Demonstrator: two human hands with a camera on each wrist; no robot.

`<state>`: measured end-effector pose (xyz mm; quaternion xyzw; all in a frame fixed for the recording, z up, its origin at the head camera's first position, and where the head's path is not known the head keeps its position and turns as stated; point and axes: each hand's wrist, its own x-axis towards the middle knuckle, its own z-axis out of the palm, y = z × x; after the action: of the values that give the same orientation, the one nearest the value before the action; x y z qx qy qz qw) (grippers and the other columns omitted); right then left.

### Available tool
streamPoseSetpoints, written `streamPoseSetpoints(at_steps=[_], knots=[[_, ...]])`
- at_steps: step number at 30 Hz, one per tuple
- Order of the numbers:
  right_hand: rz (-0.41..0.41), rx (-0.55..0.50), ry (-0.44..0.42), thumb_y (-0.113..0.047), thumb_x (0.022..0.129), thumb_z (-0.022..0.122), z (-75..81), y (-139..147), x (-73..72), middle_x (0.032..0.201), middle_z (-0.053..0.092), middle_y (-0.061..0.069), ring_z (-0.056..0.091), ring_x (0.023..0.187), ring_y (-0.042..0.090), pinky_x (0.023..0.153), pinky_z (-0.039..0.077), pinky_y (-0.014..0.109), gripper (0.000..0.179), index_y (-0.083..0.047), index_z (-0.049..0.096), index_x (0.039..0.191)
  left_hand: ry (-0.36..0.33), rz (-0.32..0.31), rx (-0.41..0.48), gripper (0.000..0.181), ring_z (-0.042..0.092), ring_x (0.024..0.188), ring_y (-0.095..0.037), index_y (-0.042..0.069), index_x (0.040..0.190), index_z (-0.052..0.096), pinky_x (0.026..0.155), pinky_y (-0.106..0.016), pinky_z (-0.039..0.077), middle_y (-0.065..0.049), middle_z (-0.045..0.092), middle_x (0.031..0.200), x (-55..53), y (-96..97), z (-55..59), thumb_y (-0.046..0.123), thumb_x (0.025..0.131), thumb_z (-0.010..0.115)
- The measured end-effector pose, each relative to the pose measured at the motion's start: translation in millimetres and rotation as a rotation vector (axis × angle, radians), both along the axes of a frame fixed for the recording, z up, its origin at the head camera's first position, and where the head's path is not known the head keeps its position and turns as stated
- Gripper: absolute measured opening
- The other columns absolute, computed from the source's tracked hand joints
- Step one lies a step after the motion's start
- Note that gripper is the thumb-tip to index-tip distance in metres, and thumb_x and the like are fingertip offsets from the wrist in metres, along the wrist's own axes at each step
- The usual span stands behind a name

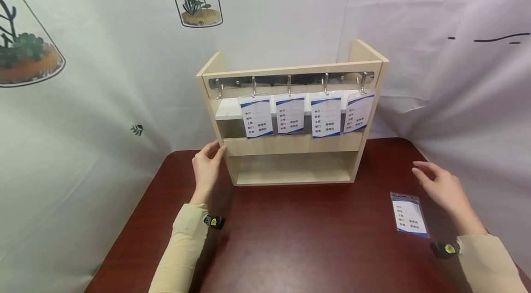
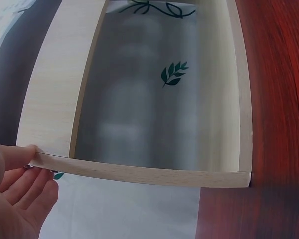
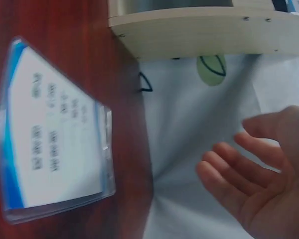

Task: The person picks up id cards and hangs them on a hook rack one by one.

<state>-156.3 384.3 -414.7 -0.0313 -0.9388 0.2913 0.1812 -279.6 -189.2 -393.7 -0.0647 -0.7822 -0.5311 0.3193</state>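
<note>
A light wooden shelf unit [image 1: 290, 146] stands on the dark red table, with a metal hook rail [image 1: 271, 80] across its upper front. Several badge holders [image 1: 290, 115] with white and blue cards hang from the hooks; the leftmost hook [image 1: 218, 88] bears none. My left hand [image 1: 206, 167] pinches the edge of the shelf's left side panel [image 2: 139, 174], thumb on the front and fingers behind it. To the right, my right hand [image 1: 443, 188] is in the air with nothing in it, fingers loosely bent. Below and left of it a badge holder [image 1: 408, 214] lies flat on the table.
The dark red table [image 1: 298, 242] extends in front of the shelf. A pale printed curtain [image 1: 112, 53] hangs behind and along both sides. Dark devices are strapped at the left wrist [image 1: 214, 222] and right wrist [image 1: 445, 250].
</note>
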Motion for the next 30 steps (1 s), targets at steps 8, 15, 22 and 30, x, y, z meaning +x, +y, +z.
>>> streamPoseSetpoints(at_steps=[8, 15, 22, 30], knots=[[0.085, 0.047, -0.147, -0.034, 0.105, 0.053, -19.4, 8, 2.8, 0.127, 0.054, 0.042, 0.048, 0.113, 0.063, 0.083, 0.040, 0.068, 0.049, 0.007, 0.057, 0.131, -0.008, 0.005, 0.004, 0.032, 0.072, 0.097, -0.026, -0.002, 0.117, 0.072, 0.074, -0.013, 0.050, -0.017, 0.074, 0.107, 3.3, 1.2, 3.0, 0.017, 0.092, 0.076], [0.107, 0.054, -0.229, -0.033, 0.104, 0.055, -30.8, 12, 5.2, 0.123, 0.057, 0.041, 0.053, 0.110, 0.060, 0.082, 0.044, 0.066, 0.050, 0.010, 0.057, 0.129, -0.013, 0.010, -0.013, 0.031, 0.072, 0.096, -0.024, -0.001, 0.118, 0.073, 0.076, -0.026, 0.053, -0.016, 0.075, 0.107, 6.0, 2.1, 3.3, 0.017, 0.092, 0.076], [0.103, 0.054, -0.296, -0.034, 0.103, 0.057, -39.9, 14, 5.4, 0.117, 0.061, 0.040, 0.059, 0.105, 0.054, 0.080, 0.046, 0.060, 0.053, 0.012, 0.056, 0.128, -0.005, -0.002, -0.006, 0.032, 0.072, 0.096, -0.026, -0.002, 0.118, 0.072, 0.074, -0.012, 0.049, -0.017, 0.074, 0.109, 5.1, 3.5, 4.4, 0.016, 0.093, 0.075], [0.111, 0.062, -0.337, -0.035, 0.098, 0.066, -48.7, 14, 3.7, 0.123, 0.056, 0.042, 0.058, 0.104, 0.054, 0.081, 0.045, 0.062, 0.059, 0.013, 0.053, 0.130, -0.010, 0.017, -0.022, 0.031, 0.072, 0.096, -0.026, -0.002, 0.118, 0.072, 0.071, -0.009, 0.045, -0.017, 0.074, 0.108, 7.2, 3.4, 3.5, 0.017, 0.093, 0.075]])
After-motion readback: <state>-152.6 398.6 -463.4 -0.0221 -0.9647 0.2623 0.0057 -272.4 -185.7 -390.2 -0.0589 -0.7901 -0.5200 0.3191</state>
